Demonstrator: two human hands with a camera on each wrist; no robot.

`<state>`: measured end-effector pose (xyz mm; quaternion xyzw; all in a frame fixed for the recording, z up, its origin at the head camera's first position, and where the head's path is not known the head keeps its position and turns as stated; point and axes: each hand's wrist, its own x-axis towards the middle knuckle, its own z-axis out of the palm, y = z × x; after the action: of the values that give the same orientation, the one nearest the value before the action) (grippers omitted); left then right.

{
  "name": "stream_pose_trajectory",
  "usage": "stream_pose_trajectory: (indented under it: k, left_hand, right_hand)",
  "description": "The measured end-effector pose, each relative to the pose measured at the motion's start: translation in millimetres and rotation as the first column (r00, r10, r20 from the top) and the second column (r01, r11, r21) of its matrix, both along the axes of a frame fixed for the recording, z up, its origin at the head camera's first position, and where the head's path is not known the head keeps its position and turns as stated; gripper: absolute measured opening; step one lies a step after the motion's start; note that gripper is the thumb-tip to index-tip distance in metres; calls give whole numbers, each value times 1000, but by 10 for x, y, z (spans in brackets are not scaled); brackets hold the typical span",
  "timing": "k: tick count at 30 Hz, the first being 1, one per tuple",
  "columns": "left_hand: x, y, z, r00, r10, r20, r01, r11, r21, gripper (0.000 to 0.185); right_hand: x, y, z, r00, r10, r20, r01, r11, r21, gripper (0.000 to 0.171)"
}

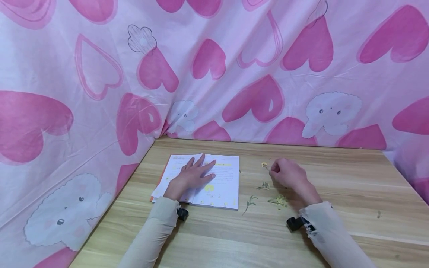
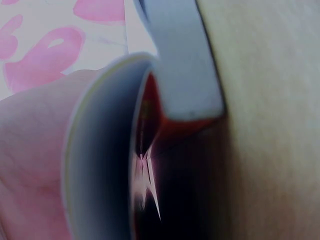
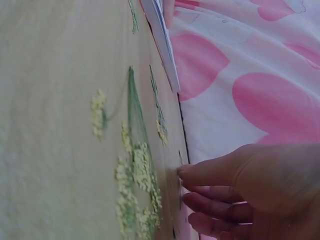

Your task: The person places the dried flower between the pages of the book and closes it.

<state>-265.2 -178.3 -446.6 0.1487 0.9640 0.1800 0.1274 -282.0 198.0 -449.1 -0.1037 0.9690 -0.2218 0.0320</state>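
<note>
My left hand (image 1: 192,176) lies with fingers spread on the pages of an open book (image 1: 226,195), which shows an orange cover edge at its left. In the left wrist view the book's page block (image 2: 187,65) stands out beside a bent page (image 2: 97,165). To the right, my right hand (image 1: 289,174) pinches the thin stem of a small yellow dried flower (image 1: 264,164) between thumb and fingertips, low over the table. The right wrist view shows the same thumb and fingers (image 3: 215,170) meeting at the stem, with the flower head hardly visible.
Between book and right hand lie a small dried sprig (image 1: 264,185), a larger cluster of yellow dried flowers (image 1: 279,201) and a green leafy sprig (image 1: 250,203). A pink heart-patterned cloth (image 1: 207,93) walls the wooden table (image 1: 218,238) at back and left.
</note>
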Motion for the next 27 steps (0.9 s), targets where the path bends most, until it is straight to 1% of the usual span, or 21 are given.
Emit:
stream_pose_trajectory:
  k: [4,9,12,17,20,24,27]
  left_hand:
    - [-1,1,-7,1000,3,3,-3,1000,0,66]
    - [3,2,-2,1000,0,6,0,1000,1,65]
    - [5,1,0,1000,-1,7,1,1000,2,65]
    - [3,-6,1,1000,-2,10,2,1000,7,66]
    - [2,-11,-5,1000,-2,10,2,1000,10,66]
    - [-6,-16,-24,1000,1,8,-1,1000,12,66]
    - [-10,-22,-29,1000,0,10,0,1000,10,66]
  right_hand:
    - [9,7,23,1000,-8,15,7,1000,29,14]
    - [31,-36,28,1000,-1,29,0,999,52,33]
    - [43,-52,6,1000,5,21,-7,998,59,36]
    - [45,-68,-24,1000,10,16,-11,998,60,35]
    - [48,-71,-33,1000,11,1,-11,998,55,29]
    - [48,-83,-45,1000,7,-19,-6,1000,25,20]
    - [45,-105,-52,999,6,-35,-7,1000,-8,17]
